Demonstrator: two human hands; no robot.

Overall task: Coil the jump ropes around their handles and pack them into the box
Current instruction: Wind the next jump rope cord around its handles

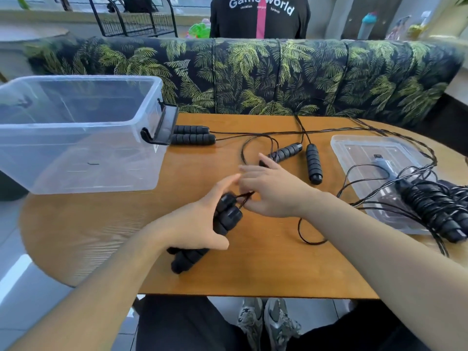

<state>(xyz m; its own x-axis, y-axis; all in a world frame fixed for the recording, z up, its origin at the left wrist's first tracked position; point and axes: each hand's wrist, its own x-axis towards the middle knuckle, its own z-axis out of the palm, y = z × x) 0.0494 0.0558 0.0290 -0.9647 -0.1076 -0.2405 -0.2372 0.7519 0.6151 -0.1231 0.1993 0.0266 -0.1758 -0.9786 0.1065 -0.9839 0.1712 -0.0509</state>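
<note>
Jump-rope handles (pixel 222 219), paired, are gripped by left hand (pixel 200 224) over table (pixel 101 236); cord (pixel 244 196) at their top is pinched by right hand (pixel 271 191), so coiling is judged barely begun. Box (pixel 76 133) at left holds no ropes yet. One coiled bundle (pixel 435 211) is seen on lid (pixel 367 153); 2 ropes (pixel 192 135) lie loose.

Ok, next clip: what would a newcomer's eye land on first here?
Probably the two hands at the table's middle: the left hand grips a pair of black handles while the right hand pinches the cord at their top. Next, the big clear box at far left, with nothing visible inside, and the tangle of wound ropes on the lid at right.
</note>
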